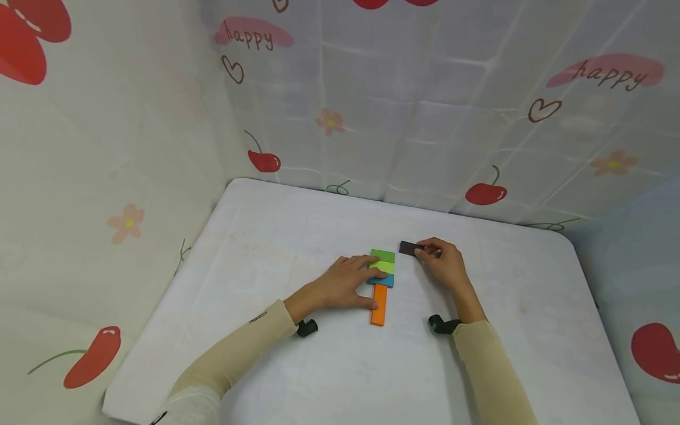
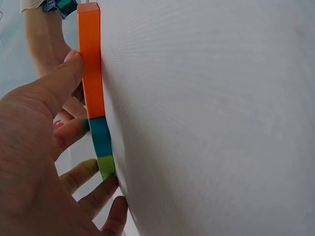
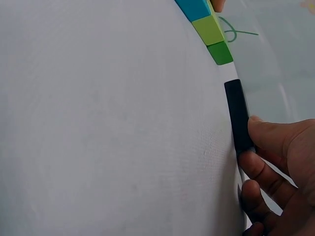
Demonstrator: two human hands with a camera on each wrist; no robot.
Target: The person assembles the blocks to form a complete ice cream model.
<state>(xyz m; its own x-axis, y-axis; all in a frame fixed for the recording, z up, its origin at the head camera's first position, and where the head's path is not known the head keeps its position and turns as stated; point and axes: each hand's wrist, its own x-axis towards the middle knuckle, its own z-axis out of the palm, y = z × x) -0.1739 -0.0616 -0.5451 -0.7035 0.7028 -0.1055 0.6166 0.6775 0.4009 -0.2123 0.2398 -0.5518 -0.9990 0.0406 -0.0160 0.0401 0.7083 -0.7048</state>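
Note:
Four flat blocks form a column on the white table: a green block (image 1: 383,254), a lime-green block (image 1: 386,268), a blue block (image 1: 389,281) and, lengthwise below them, an orange block (image 1: 379,313). My left hand (image 1: 342,284) rests on the column with fingers spread, the thumb touching the orange block and fingertips on the blue and lime ones. To the right of the column's far end, my right hand (image 1: 446,265) pinches one end of a black block (image 3: 237,113) between thumb and finger. A gap separates the black block from the green block (image 3: 220,53).
The white tabletop (image 1: 510,283) ends at a patterned curtain (image 1: 404,118) behind and at the sides. A dark device (image 1: 442,324) is by the right wrist, and another dark device (image 1: 308,328) by the left.

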